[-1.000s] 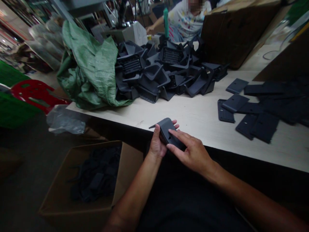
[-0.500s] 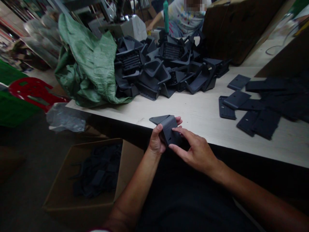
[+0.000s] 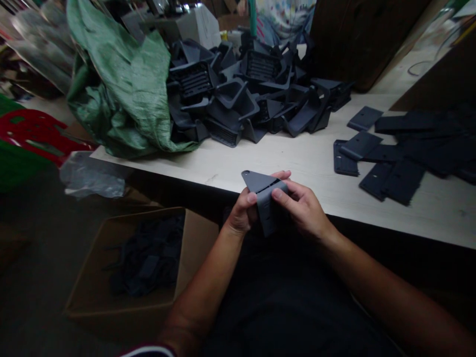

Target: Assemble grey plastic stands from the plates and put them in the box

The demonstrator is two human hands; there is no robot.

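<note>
Between my two hands is a dark grey plastic bracket (image 3: 265,199) with a pointed flap that has a hole near its tip. A dark gap runs along the fold between the flap and the wider face. My left hand (image 3: 241,210) grips its left side, thumb on the near face. My right hand (image 3: 303,206) holds the right side, its thumb pressing close to the fold; the fingers behind are partly hidden. Beyond my hands, a heap of similar grey plastic parts (image 3: 232,96) lies on the pale table (image 3: 230,166). Flat dark plates (image 3: 360,145) are piled at the right.
A green woven sack (image 3: 122,89) stands left of the heap. Below the table edge, an open cardboard box (image 3: 199,248) holds dark parts. A red chair (image 3: 33,131) and clear plastic bag (image 3: 92,176) are at left. Another person (image 3: 284,20) is across the table.
The bracket has been turned so its pointed flap shows more fully. My right hand has shifted from the lower face to the bracket's upper right side. The camera view has tilted slightly downward.
</note>
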